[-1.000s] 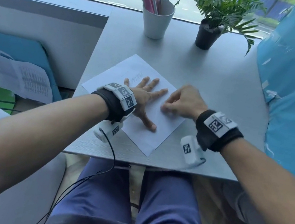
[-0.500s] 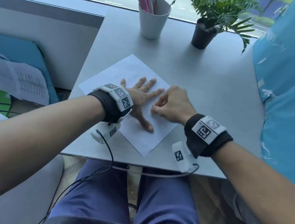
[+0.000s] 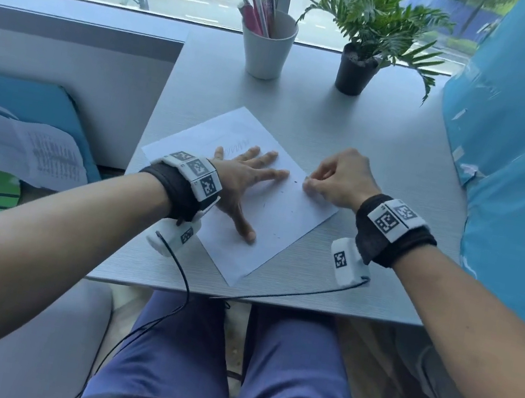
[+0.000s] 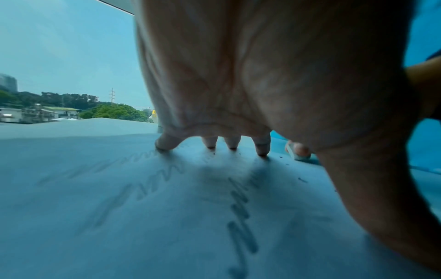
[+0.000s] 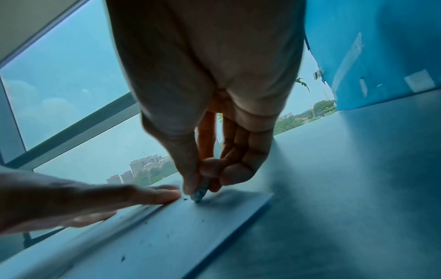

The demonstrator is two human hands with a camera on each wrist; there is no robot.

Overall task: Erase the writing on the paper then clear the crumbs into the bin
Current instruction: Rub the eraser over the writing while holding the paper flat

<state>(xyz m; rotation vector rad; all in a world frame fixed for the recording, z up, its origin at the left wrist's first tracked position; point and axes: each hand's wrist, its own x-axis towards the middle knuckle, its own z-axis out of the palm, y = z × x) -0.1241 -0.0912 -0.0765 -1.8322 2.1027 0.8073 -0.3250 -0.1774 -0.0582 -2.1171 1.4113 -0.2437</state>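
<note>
A white sheet of paper (image 3: 269, 231) lies askew on the grey table (image 3: 385, 143). Faint zigzag pencil writing (image 3: 238, 150) shows just beyond my left fingers, and more runs under the palm in the left wrist view (image 4: 241, 211). My left hand (image 3: 243, 181) lies flat on the sheet, fingers spread, pressing it down. My right hand (image 3: 330, 182) pinches a small greyish eraser (image 5: 200, 194) between thumb and fingers, its tip on the paper near the right edge. Dark crumbs (image 3: 279, 226) are scattered over the sheet.
A white cup of pens (image 3: 267, 48) and a potted plant (image 3: 359, 65) stand at the table's far edge by the window. A blue plastic-covered bulk (image 3: 522, 155) borders the right side. Papers on a blue cushion (image 3: 19, 147) lie to the left. No bin is in view.
My right hand with the eraser has slid right, away from the left fingertips toward the paper's right edge. The left hand has stayed flat on the sheet.
</note>
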